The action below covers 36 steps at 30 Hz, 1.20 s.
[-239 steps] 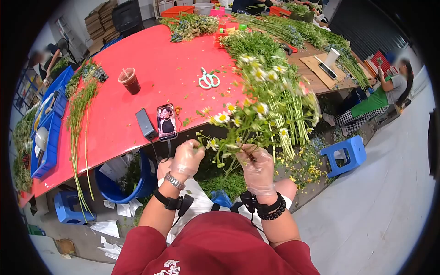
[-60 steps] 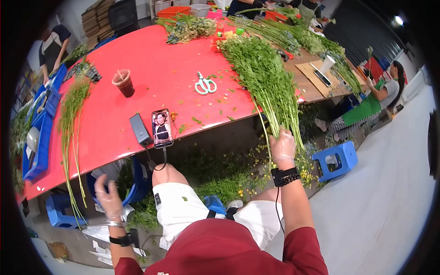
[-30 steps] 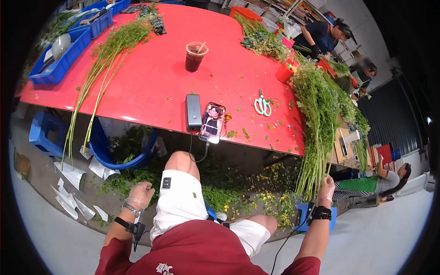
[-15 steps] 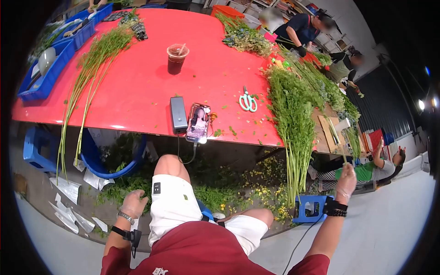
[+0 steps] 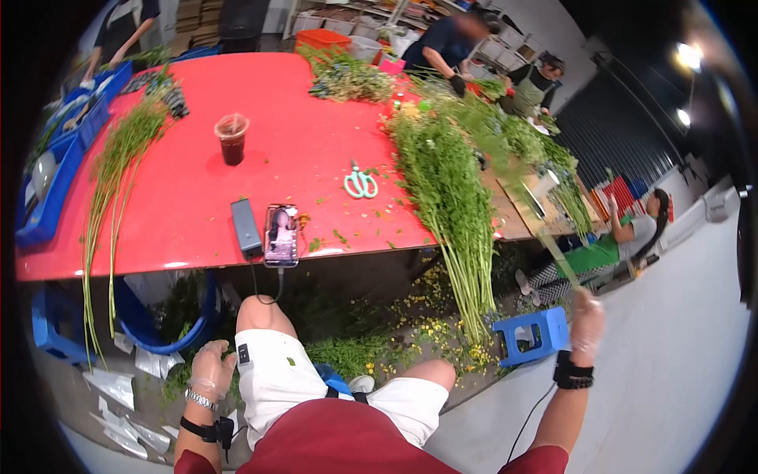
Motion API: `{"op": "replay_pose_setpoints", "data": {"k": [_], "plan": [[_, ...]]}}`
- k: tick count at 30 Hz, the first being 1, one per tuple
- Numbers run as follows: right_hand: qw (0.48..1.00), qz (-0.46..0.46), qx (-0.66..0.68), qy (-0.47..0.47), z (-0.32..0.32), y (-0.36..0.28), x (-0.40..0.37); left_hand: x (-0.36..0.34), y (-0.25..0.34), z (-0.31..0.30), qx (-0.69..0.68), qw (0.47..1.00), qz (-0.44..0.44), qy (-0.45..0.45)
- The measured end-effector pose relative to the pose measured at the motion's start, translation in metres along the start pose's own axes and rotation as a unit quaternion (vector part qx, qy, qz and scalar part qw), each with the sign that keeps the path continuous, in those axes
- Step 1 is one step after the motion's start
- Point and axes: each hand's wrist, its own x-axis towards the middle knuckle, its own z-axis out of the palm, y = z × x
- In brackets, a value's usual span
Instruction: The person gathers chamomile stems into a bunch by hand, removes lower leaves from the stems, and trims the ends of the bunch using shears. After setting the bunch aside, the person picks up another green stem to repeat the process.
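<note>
My right hand (image 5: 586, 324), in a clear glove, is closed around the lower end of a green stem (image 5: 559, 259), which slants up and left, blurred, over the pile at the right. In a clear glove too, my left hand (image 5: 213, 370) is beside my left thigh with its fingers apart and nothing in it. Long leafy green stems (image 5: 450, 197) lie over the front edge of the red table (image 5: 308, 142). Another bunch of stems (image 5: 118, 170) hangs over the edge on the left. Green-handled scissors (image 5: 361, 185) rest on the table.
A drink cup (image 5: 231, 141), a grey power bank (image 5: 246, 227) and a phone (image 5: 281, 235) with a cable are on the table. Blue crates (image 5: 59, 189) line its left side. A blue stool (image 5: 530, 337) stands at right. Several people are around the table.
The view has turned, so the table and its contents appear shifted left. The stem in my right hand has swung and is now blurred, with more of it visible. My left hand's fingers are more spread.
</note>
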Motion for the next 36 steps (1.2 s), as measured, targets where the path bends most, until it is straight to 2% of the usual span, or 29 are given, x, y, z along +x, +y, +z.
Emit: {"op": "replay_pose_setpoints", "data": {"k": [1, 2, 4, 5, 7, 9, 11, 13, 15, 16, 17, 20, 23, 27, 29, 31, 32, 36], "plan": [[0.997, 0.022, 0.011, -0.072, 0.007, -0.014, -0.011, 0.003, 0.01, -0.001, -0.007, 1.0, 0.008, 0.001], [0.997, 0.028, 0.01, -0.067, 0.01, -0.02, -0.017, 0.006, 0.017, -0.001, -0.021, 1.0, 0.019, 0.001], [0.99, 0.073, 0.106, 0.064, 0.017, -0.029, -0.027, 0.01, 0.037, -0.005, -0.02, 0.999, 0.033, 0.002], [0.989, 0.075, 0.107, 0.063, 0.022, -0.037, -0.033, 0.008, 0.046, -0.006, -0.018, 0.999, 0.043, -0.003], [0.969, 0.086, 0.218, 0.076, 0.032, -0.048, -0.04, 0.008, 0.055, -0.007, -0.017, 0.999, 0.051, 0.005], [0.961, 0.114, 0.233, 0.096, 0.041, -0.046, -0.043, 0.006, 0.066, -0.011, -0.009, 0.992, 0.119, 0.04], [0.937, 0.153, 0.292, 0.117, 0.048, -0.051, -0.049, 0.002, 0.072, -0.012, -0.003, 0.992, 0.116, 0.055], [0.937, 0.145, 0.293, 0.122, 0.048, -0.055, -0.05, 0.0, 0.072, -0.013, 0.008, 0.991, 0.117, 0.061], [0.996, 0.05, 0.08, 0.002, 0.052, -0.056, -0.053, -0.004, 0.072, -0.012, 0.014, 0.993, 0.102, 0.051], [0.996, 0.053, 0.045, -0.056, 0.051, -0.062, -0.051, -0.006, 0.07, -0.014, 0.021, 0.995, 0.092, 0.035], [0.996, 0.055, 0.049, -0.058, 0.047, -0.061, -0.052, -0.006, 0.069, -0.016, 0.026, 0.995, 0.091, 0.036], [0.964, 0.127, 0.22, 0.078, 0.047, -0.052, -0.044, -0.009, 0.067, -0.014, 0.028, 0.996, 0.083, 0.028], [0.978, 0.099, 0.185, 0.019, 0.063, -0.052, -0.049, -0.012, 0.068, -0.01, 0.033, 0.996, 0.077, 0.02], [0.965, 0.079, 0.241, 0.073, 0.071, -0.061, -0.058, -0.017, 0.069, -0.006, 0.031, 0.996, 0.078, 0.016], [0.964, 0.084, 0.247, 0.058, 0.066, -0.06, -0.06, -0.018, 0.071, -0.007, 0.034, 0.997, 0.074, 0.011], [0.961, 0.111, 0.233, 0.098, 0.06, -0.056, -0.058, -0.016, 0.073, -0.008, 0.039, 0.997, 0.066, 0.007], [0.973, 0.093, 0.206, 0.05, 0.054, -0.063, -0.057, -0.016, 0.074, -0.009, 0.039, 0.997, 0.062, 0.006], [0.954, 0.126, 0.27, 0.027, 0.059, -0.064, -0.066, -0.007, 0.072, -0.006, 0.02, 0.996, 0.083, 0.02]]}}
